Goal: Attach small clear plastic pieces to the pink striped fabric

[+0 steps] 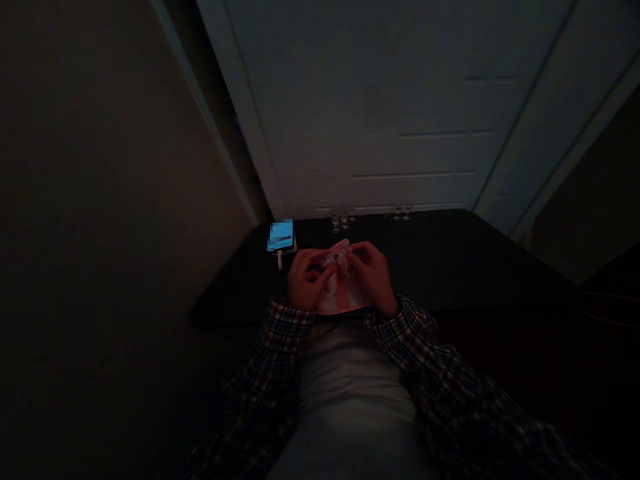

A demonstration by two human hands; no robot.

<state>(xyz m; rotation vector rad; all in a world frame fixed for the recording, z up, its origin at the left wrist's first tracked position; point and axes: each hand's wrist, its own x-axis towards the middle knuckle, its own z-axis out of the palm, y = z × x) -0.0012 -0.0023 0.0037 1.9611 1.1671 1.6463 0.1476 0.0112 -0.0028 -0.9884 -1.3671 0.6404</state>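
Clear object (327,261): I saw it roughly crosswise.
Grip: left hand (306,281) clamped it, right hand (373,273) pink cloth (350,297).
Surface (465,267): stretched rightward, near edge by cloth.

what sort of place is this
Probably a dim room in a home: a pale panel with heart designs, a dark table and small clear glasses point that way.
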